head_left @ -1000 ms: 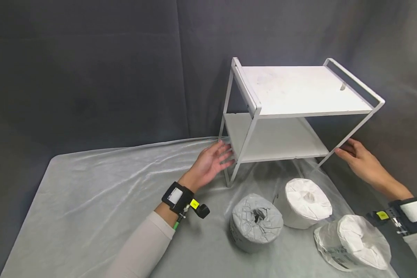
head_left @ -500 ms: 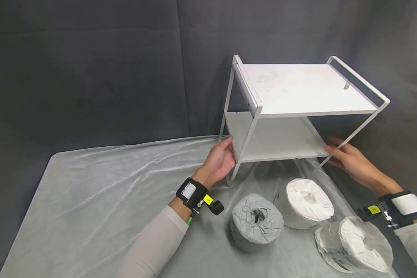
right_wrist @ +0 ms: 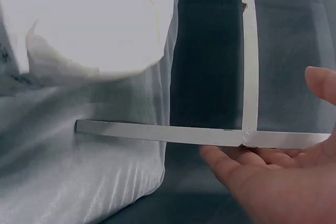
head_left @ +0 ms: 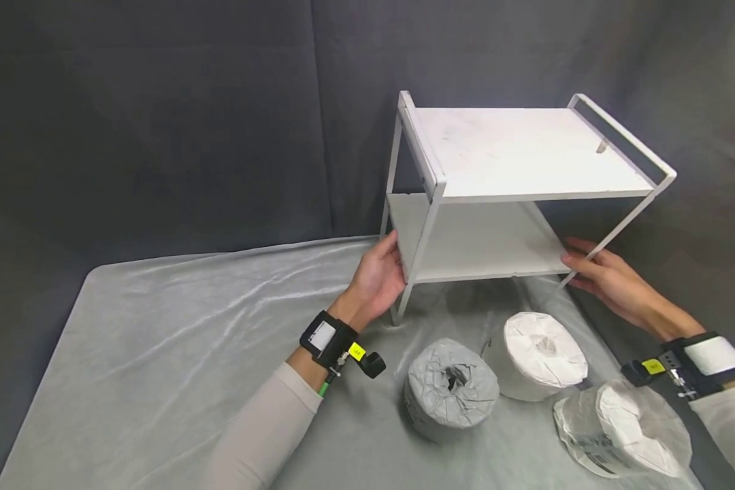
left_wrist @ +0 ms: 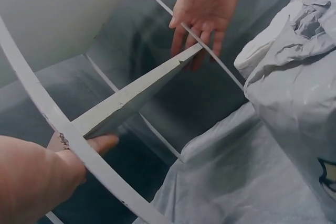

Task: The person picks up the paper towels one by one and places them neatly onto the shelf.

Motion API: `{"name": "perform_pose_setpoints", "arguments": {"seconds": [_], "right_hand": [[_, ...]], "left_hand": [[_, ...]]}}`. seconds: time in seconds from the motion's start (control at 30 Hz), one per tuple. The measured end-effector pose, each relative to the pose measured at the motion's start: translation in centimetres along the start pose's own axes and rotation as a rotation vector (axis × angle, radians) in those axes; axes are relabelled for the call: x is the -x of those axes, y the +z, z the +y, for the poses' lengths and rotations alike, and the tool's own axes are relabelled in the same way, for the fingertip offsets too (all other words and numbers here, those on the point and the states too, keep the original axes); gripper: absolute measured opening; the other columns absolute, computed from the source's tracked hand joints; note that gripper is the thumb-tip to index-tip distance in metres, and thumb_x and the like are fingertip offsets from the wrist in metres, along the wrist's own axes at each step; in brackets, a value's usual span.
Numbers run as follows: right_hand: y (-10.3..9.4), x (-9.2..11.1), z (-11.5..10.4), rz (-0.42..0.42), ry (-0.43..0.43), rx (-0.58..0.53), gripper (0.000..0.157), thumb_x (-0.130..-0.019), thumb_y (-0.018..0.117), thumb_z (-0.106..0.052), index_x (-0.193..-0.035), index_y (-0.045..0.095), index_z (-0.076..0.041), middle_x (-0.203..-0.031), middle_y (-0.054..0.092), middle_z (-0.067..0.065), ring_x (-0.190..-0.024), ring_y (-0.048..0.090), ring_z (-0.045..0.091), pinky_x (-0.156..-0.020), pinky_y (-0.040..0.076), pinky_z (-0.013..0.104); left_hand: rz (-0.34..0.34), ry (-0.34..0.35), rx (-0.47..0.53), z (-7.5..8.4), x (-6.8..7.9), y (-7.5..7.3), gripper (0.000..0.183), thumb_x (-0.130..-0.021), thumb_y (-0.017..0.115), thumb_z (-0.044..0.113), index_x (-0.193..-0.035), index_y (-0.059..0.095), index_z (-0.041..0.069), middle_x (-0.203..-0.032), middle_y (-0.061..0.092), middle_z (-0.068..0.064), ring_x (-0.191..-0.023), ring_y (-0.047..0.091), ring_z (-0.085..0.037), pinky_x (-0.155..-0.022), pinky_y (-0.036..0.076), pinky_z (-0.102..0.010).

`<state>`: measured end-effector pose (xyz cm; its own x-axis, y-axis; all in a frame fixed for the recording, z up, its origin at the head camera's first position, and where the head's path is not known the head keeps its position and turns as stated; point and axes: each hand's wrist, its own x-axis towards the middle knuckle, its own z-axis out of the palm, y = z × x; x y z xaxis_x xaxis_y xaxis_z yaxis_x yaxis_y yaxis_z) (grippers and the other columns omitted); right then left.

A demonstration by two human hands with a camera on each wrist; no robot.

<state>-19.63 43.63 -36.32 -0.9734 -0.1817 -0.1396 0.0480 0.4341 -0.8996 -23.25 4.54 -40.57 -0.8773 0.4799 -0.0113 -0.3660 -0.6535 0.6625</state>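
A white two-tier shelf rack with thin metal legs stands at the back right of the table. At its left side my left hand grips the end of the lower board, thumb up by the edge. The left wrist view shows a fingertip beneath that board. My right hand holds the lower board's right end, its thumb on the edge beside the front leg. In the right wrist view, fingers of that hand lie against the leg. The upper board bears nothing.
In front of the rack stand a grey paper-wrapped roll and a white wrapped roll. Another wrapped roll leans near the table's right edge. Silvery grey cloth covers the table; a dark curtain hangs behind it.
Both hands have closed in on the lower board from the sides and taken hold. Since half a second ago the rack has shifted slightly left with them. The rolls stay put.
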Motion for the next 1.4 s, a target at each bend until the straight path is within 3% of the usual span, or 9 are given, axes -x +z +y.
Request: {"name": "perform_pose_setpoints", "arguments": {"seconds": [0.17, 0.4, 0.5, 0.6, 0.67, 0.73, 1.07, 1.2, 1.4], "right_hand": [[0.6, -0.2, -0.4, -0.014, 0.013, 0.026, 0.073, -0.116, 0.045, -0.024, -0.165, 0.002, 0.010, -0.171, 0.003, 0.033, -0.117, 0.043, -0.018, -0.093, 0.045, 0.009], [2.2, -0.6, -1.3, -0.045, -0.015, 0.067, 0.071, -0.115, 0.046, -0.020, -0.165, 0.005, 0.010, -0.167, 0.015, 0.036, -0.118, 0.046, -0.015, -0.093, 0.047, 0.009], [2.9, -0.8, -1.8, -0.064, 0.006, 0.106, 0.074, -0.114, 0.049, -0.021, -0.166, 0.004, 0.008, -0.169, 0.016, 0.034, -0.136, 0.048, 0.007, -0.096, 0.048, 0.012], [3.6, -1.1, -2.5, -0.087, 0.025, 0.150, 0.078, -0.114, 0.051, -0.026, -0.167, 0.003, 0.005, -0.171, 0.014, 0.031, -0.151, 0.036, 0.036, -0.113, 0.047, 0.032], [4.1, -1.2, -2.9, -0.095, 0.020, 0.167, 0.080, -0.113, 0.052, -0.027, -0.167, 0.003, 0.005, -0.172, 0.014, 0.031, -0.152, 0.030, 0.046, -0.118, 0.042, 0.047], [4.6, -1.4, -3.3, -0.108, 0.009, 0.172, 0.081, -0.113, 0.052, -0.028, -0.167, 0.003, 0.005, -0.172, 0.015, 0.030, -0.153, 0.030, 0.048, -0.119, 0.034, 0.059], [6.7, -1.7, -4.5, -0.137, -0.025, 0.249, 0.083, -0.112, 0.054, -0.037, -0.169, 0.006, -0.002, -0.172, 0.017, 0.028, -0.145, 0.041, 0.042, -0.115, 0.038, 0.063], [7.4, -1.8, -4.7, -0.149, -0.030, 0.245, 0.085, -0.111, 0.056, -0.038, -0.169, 0.006, -0.002, -0.172, 0.017, 0.029, -0.148, 0.036, 0.047, -0.115, 0.034, 0.070], [8.5, -2.0, -5.2, -0.170, -0.042, 0.235, 0.086, -0.110, 0.056, -0.039, -0.170, 0.005, -0.003, -0.174, 0.015, 0.025, -0.150, 0.034, 0.046, -0.115, 0.034, 0.070]], "left_hand": [[0.001, -0.005, -0.011, 0.6, 0.6, -0.5, 0.052, -0.118, 0.025, 0.033, -0.163, 0.027, 0.006, -0.143, 0.045, -0.003, -0.127, 0.047, -0.015, -0.113, 0.036, -0.033], [0.003, 0.008, -0.027, 1.7, 1.9, -1.7, 0.051, -0.118, 0.023, 0.035, -0.161, 0.029, 0.007, -0.137, 0.048, -0.001, -0.133, 0.043, -0.020, -0.109, 0.040, -0.033], [0.004, 0.010, -0.026, 2.4, 2.6, -2.2, 0.048, -0.118, 0.022, 0.036, -0.155, 0.035, 0.009, -0.137, 0.048, -0.002, -0.132, 0.044, -0.020, -0.108, 0.040, -0.033], [0.012, 0.010, -0.031, 3.1, 3.3, -2.7, 0.045, -0.118, 0.022, 0.038, -0.152, 0.037, 0.012, -0.147, 0.043, -0.007, -0.134, 0.043, -0.021, -0.111, 0.039, -0.035], [0.022, 0.009, -0.030, 3.5, 3.7, -3.0, 0.044, -0.118, 0.021, 0.038, -0.150, 0.038, 0.013, -0.151, 0.039, -0.008, -0.136, 0.042, -0.021, -0.112, 0.038, -0.036], [0.033, 0.011, -0.032, 4.0, 4.1, -3.2, 0.044, -0.118, 0.021, 0.038, -0.151, 0.037, 0.013, -0.153, 0.037, -0.008, -0.138, 0.040, -0.022, -0.113, 0.037, -0.036], [0.054, 0.022, -0.038, 5.5, 6.2, -4.7, 0.043, -0.118, 0.021, 0.040, -0.149, 0.034, 0.013, -0.153, 0.034, -0.008, -0.138, 0.039, -0.022, -0.109, 0.040, -0.033], [0.067, 0.029, -0.049, 6.0, 6.9, -5.1, 0.045, -0.118, 0.020, 0.041, -0.149, 0.033, 0.010, -0.146, 0.038, -0.006, -0.132, 0.042, -0.020, -0.107, 0.042, -0.032], [0.080, 0.039, -0.101, 6.7, 8.2, -5.8, 0.047, -0.118, 0.021, 0.043, -0.149, 0.035, 0.010, -0.133, 0.048, 0.000, -0.123, 0.050, -0.015, -0.103, 0.045, -0.030]]}}
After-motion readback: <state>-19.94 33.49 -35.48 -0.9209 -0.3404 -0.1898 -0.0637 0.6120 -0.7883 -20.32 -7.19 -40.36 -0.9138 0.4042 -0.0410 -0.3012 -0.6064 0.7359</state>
